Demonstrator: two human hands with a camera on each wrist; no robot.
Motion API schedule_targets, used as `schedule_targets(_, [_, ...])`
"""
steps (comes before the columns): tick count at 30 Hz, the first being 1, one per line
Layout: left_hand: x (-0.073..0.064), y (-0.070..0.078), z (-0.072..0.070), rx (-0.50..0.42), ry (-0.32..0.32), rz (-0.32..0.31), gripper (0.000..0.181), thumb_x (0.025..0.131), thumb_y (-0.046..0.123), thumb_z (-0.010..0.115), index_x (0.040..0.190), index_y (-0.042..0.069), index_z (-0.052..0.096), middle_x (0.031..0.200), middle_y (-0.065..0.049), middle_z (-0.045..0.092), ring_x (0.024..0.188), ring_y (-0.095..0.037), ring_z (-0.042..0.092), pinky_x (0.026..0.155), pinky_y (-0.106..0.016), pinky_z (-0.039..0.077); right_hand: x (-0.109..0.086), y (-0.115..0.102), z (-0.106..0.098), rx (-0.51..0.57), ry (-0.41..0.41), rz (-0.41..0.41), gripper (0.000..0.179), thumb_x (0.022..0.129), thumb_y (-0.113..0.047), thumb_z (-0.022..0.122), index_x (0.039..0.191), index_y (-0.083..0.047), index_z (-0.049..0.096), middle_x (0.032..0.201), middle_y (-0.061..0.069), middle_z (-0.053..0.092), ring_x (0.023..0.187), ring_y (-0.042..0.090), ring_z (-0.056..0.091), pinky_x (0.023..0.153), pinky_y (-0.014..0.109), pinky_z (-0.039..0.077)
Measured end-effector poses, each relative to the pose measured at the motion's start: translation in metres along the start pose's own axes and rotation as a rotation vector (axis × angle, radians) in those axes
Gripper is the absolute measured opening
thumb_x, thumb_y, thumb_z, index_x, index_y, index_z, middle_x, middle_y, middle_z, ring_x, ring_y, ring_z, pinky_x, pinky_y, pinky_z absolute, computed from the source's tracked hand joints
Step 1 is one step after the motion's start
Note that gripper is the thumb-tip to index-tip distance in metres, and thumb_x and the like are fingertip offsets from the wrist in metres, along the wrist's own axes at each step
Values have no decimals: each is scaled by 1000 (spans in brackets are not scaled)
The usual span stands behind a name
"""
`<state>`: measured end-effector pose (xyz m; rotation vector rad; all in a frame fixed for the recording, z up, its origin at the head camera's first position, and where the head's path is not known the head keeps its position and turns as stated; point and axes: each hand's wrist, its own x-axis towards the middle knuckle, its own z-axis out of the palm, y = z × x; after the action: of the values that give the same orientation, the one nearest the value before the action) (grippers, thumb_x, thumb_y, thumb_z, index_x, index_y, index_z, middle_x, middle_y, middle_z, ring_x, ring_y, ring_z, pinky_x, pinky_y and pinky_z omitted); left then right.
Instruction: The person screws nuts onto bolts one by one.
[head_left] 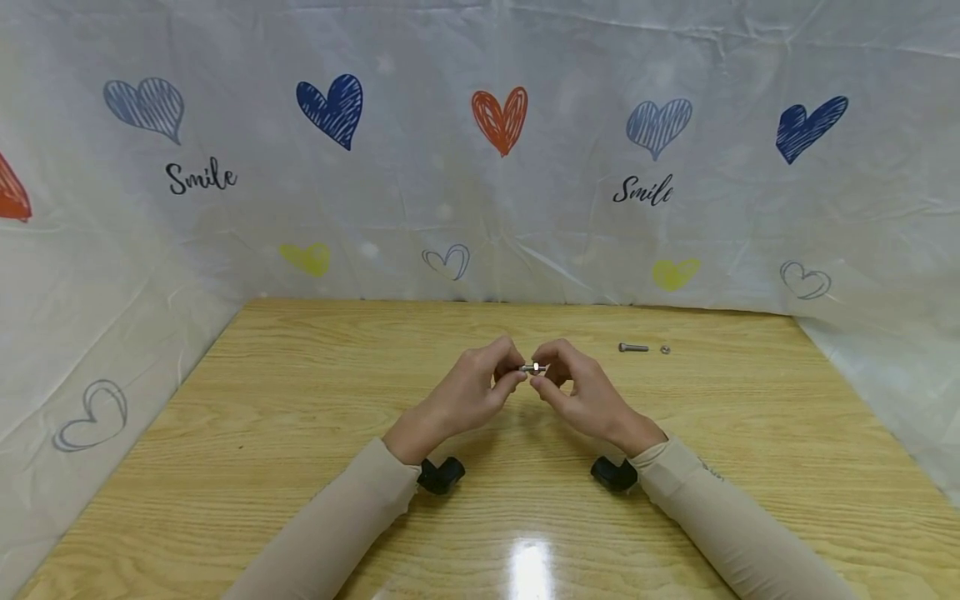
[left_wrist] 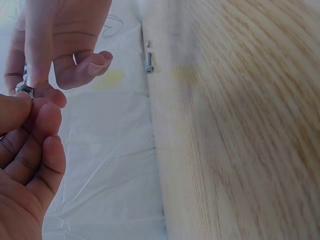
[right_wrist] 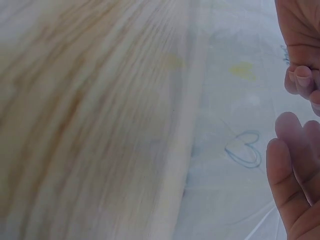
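Observation:
In the head view, a small metal bolt point(head_left: 527, 368) runs crosswise between the fingertips of both hands above the table. My left hand point(head_left: 476, 385) pinches the bolt's left end between thumb and fingers. A shiny hex nut point(head_left: 536, 367) sits around the shank, and the thumb and index finger of my right hand point(head_left: 581, 390) close about it. The left wrist view gives the nut point(left_wrist: 24, 89) beside the left thumb, with part of the bolt hidden by fingers. Only fingers of the right hand point(right_wrist: 295, 172) show in the right wrist view; the hardware there is out of sight.
Another bolt point(head_left: 633, 347) lies on the wooden table point(head_left: 315, 358) at the back right, with a loose nut point(head_left: 665, 350) beside it. A white sheet point(head_left: 562, 208) printed with hearts hangs behind and around the table.

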<state>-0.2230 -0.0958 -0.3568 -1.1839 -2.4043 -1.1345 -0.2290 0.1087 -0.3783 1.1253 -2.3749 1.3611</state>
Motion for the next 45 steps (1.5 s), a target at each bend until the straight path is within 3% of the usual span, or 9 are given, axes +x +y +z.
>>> schedule_targets(6, [0,1,0,4,10,8,4,95,8,59,95,5,55,81,3,58,64,-4,53,58,-23,46,-1,2,-1,-9,3,-23,12,97,-6,54,109,-9,57,88,1,60,65,16,59,60,34,50])
schedule_targets(12, [0,-1,1,-4,9,28,10,97,14,56,95,4,54,80,3,57,64,-4,52,58,-23,46,-1,7,-2,-27,0,-49,11,101,-14,49,102,-15,60,89,8,58,67,19,59,59,30,47])
schedule_targets(17, [0,-2,1,8,12,27,9,97,12,57,95,4,55,79,3,57,63,-5,52,58,-24,46,-1,6,-2,4,-8,-34,14,102,-17,47,110,-12,58,87,8,59,67,21,59,59,33,48])
schedule_targets(24, [1,-3,2,12,1,14,5,96,9,58,96,5,54,80,2,58,64,-5,53,58,-24,46,-2,6,-2,1,21,-28,28,96,-17,60,122,-13,51,104,0,57,72,11,59,65,29,51])
schedule_targets(29, [1,-2,1,16,10,14,6,96,10,57,96,4,55,79,1,58,63,-5,52,57,-23,45,-1,6,-2,13,16,-50,33,94,-13,62,123,-12,48,107,1,56,74,10,60,65,28,50])
schedule_targets(36, [0,-2,1,31,23,14,8,93,2,61,95,7,54,79,4,57,64,-3,52,58,-22,46,-1,6,-2,20,3,-72,17,98,-9,55,115,-11,51,89,4,61,66,24,61,60,29,49])
schedule_targets(45, [1,-1,1,11,19,26,7,93,4,60,96,6,54,79,3,57,64,-4,53,59,-23,47,0,9,-2,-53,8,-88,10,100,-13,50,102,-14,60,84,-5,57,67,11,58,59,27,47])
